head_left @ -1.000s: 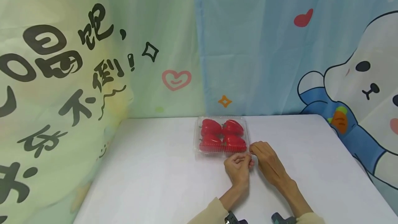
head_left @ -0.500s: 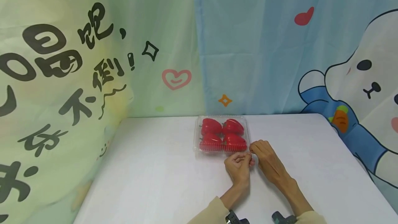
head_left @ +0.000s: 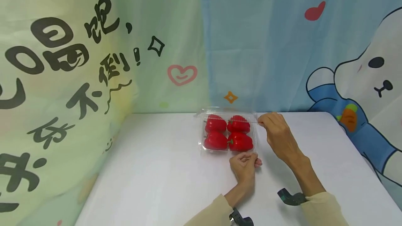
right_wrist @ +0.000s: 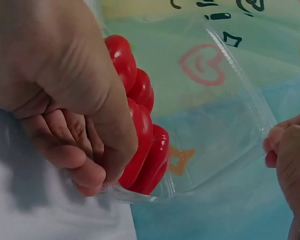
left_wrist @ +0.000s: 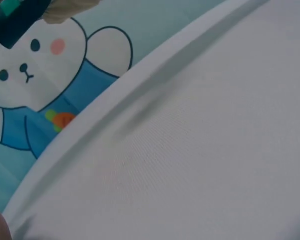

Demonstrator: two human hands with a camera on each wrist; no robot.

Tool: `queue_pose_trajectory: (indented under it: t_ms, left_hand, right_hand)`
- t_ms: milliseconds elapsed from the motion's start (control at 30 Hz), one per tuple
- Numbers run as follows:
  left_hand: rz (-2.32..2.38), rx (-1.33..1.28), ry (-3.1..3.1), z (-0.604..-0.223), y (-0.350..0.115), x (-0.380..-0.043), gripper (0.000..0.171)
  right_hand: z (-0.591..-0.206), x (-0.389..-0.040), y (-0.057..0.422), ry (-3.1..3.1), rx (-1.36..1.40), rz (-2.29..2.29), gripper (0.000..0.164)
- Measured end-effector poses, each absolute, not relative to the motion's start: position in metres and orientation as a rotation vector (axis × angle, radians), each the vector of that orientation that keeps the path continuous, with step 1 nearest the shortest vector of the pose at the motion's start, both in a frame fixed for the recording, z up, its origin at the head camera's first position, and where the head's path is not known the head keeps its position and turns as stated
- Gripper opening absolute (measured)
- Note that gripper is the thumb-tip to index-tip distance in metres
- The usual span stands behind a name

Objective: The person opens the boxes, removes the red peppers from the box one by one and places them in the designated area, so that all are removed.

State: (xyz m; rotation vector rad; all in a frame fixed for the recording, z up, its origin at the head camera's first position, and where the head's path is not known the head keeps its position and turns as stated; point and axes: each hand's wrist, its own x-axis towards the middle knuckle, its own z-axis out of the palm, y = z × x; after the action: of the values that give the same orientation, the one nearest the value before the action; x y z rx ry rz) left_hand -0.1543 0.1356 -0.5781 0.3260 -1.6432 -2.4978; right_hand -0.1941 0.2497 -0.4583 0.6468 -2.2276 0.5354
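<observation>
Transparent plastic sits in the grip of the right hand (head_left: 277, 135): thumb and fingers are clamped together on a corner of the lid (right_wrist: 234, 110), which is raised at a slant over the far part of the box (head_left: 201, 140). Nearer the body, the left hand (head_left: 244, 170) keeps to the box's near right corner, its fingers curled in and its thumb together with them on the edge; the exact contact is partly hidden.

Inside the box lie four red peppers in two rows. The near left pepper (head_left: 215, 140) and the near right pepper (head_left: 240, 142) show plainly, the latter with a green stem. Behind them are the far left pepper (head_left: 215, 125) and the far right pepper (head_left: 238, 125), their tops seen through the lid.

The box rests on a white worktop (head_left: 150, 170), around the middle of its far edge. Each wrist wears a dark device, the right device (head_left: 291, 197) and the left device (head_left: 241, 218), beside beige sleeves (head_left: 325, 208).

Beyond the worktop hangs a curtain (head_left: 169, 20), green-yellow on the left and blue on the right, printed with black writing, a pink heart, an orange star and a white bear (head_left: 355, 83) in blue with a carrot.
</observation>
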Motion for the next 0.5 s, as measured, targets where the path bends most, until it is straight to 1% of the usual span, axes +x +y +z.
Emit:
queue_pose_trajectory:
  t_ms: [233,400,500]
  left_hand:
    - [-2.485,0.31,-1.655,-0.577,0.138,-0.154,0.007]
    - [-2.555,0.275,-1.678,-0.58,0.133,-0.153,0.01]
    - [-2.636,0.229,-1.71,-0.578,0.125,-0.152,0.017]
  right_hand:
    - [-0.458,-0.204,0.258,-2.23,0.555,0.689,0.016]
    - [-0.46,-0.213,0.261,-2.229,0.495,0.732,0.011]
    - [-0.459,-0.218,0.263,-2.225,0.477,0.769,0.008]
